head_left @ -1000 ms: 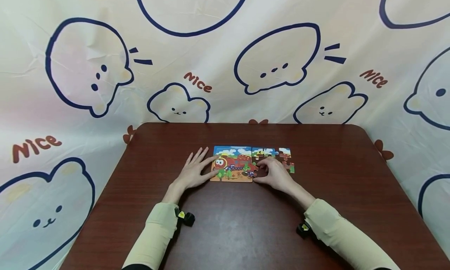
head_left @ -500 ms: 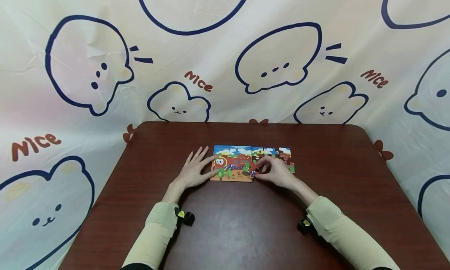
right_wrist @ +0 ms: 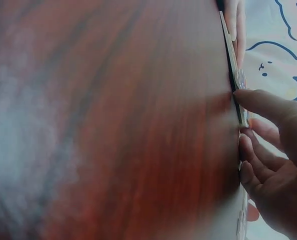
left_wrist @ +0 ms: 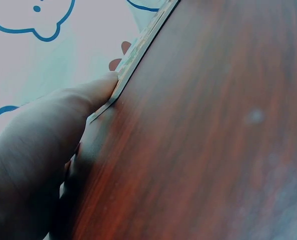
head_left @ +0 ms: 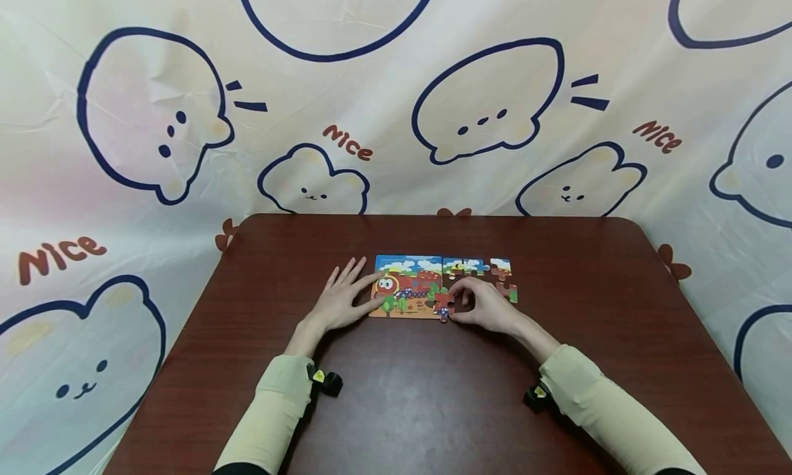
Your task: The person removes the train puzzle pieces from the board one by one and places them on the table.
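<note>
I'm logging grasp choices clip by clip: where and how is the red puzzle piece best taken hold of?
Probably by its right edge, pinched from the right. The red puzzle piece looks thin and flat, and its left part lies over the picture panel; its right edge faces the right hand, which pinches it there.

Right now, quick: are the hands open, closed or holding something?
Left hand: open, touching the left side of the picture board.
Right hand: closed, pinching a red jigsaw piece.
</note>
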{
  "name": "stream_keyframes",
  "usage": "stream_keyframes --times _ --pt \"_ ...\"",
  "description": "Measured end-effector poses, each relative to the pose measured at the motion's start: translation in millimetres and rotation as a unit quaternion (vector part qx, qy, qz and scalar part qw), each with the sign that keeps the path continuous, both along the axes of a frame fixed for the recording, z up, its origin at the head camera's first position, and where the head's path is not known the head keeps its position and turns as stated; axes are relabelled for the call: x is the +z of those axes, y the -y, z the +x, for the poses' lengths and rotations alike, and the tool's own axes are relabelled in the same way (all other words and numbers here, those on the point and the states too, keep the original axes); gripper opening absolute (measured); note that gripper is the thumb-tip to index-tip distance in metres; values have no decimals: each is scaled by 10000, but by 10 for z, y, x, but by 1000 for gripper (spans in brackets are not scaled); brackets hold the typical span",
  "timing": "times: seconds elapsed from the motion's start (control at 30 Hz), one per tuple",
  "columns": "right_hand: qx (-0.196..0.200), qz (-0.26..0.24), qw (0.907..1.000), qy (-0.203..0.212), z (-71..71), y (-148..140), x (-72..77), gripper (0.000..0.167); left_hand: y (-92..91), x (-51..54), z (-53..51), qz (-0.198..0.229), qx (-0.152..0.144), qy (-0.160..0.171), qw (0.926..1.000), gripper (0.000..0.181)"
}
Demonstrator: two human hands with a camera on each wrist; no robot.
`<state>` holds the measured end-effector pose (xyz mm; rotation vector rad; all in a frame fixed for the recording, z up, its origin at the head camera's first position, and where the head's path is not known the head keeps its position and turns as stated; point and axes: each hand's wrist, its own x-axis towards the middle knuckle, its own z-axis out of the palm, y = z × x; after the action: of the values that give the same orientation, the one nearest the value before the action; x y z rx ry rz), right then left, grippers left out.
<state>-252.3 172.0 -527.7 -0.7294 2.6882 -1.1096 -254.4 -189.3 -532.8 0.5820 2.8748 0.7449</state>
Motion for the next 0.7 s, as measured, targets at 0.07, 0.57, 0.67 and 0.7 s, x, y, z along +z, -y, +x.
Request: stream_keyframes --times 0.07,0.57,0.67,0.7 --pt "-27 -67 9999 75 0 5 -4 36 -1 1 0 -1 -5 12 10000 70" --pt "-139 -1071 9931 453 24 -85 19 38 2 -2 3 30 -1 34 10000 69" --pt "-207 -909 9952 310 27 -137 65 39 7 -8 -3 -8 -4 20 10000 69" --pt "-239 -825 9960 246 25 -157 80 39 7 -7 -4 -25 -12 22 10000 69"
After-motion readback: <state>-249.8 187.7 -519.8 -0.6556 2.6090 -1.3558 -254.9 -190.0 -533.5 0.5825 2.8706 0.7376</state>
